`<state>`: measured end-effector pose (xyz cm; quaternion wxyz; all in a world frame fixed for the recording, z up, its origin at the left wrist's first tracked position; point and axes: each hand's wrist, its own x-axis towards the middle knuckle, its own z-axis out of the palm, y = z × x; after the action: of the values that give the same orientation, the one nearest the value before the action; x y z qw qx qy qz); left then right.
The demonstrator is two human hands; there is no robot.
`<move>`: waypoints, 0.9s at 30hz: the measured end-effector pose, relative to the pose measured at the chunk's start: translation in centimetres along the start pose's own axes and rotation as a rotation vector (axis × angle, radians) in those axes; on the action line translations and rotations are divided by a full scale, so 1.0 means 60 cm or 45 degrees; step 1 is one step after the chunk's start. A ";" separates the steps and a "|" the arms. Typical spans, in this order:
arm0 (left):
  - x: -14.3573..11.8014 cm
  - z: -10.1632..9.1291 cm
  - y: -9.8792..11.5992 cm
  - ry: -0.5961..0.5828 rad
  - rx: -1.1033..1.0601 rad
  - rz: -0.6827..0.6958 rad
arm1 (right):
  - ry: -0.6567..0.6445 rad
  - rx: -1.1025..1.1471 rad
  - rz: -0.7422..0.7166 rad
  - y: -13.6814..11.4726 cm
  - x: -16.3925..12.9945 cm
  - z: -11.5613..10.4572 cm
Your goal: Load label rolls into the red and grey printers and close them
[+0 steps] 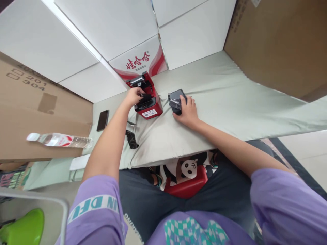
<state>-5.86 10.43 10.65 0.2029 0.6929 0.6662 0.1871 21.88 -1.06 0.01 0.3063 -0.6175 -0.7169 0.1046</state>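
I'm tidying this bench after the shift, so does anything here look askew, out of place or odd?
The water bottle lies on its side at the table's left edge instead of standing. The red device under the left hand has its lid flipped open. A small dark part lies loose near the front edge. No spill shows.

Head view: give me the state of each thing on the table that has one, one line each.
Red printer: lid open, left hand touching a black part at its top.
Black device: flat on the cloth, right hand resting on it.
Phone: flat, screen dark.
Water bottle: lying on its side, capped.
Small black piece: loose on the cloth, untouched.
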 end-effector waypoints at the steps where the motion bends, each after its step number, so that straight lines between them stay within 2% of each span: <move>1: 0.000 0.002 0.001 -0.012 0.005 -0.016 | 0.000 0.000 0.001 0.000 0.000 0.000; 5: -0.012 -0.002 0.003 0.017 0.057 0.011 | 0.000 0.005 0.002 0.000 0.001 -0.001; 12: -0.038 -0.034 0.019 -0.006 0.187 0.097 | -0.013 0.009 0.019 -0.002 0.000 -0.002; 16: -0.051 -0.045 0.021 0.072 0.035 0.149 | -0.027 0.012 0.012 -0.002 0.001 0.001; 19: -0.051 -0.034 0.015 0.070 -0.025 0.106 | -0.013 0.020 0.016 -0.001 0.002 0.003; 23: -0.039 -0.008 0.000 0.081 0.112 0.072 | -0.008 0.022 0.022 -0.001 0.002 0.003; 27: -0.022 0.005 -0.012 0.050 0.191 0.115 | -0.024 0.021 0.023 -0.002 0.002 0.001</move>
<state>-6.38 9.11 10.05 0.1285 0.7316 0.6504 0.1591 21.76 -0.95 0.06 0.3036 -0.6203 -0.7133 0.1192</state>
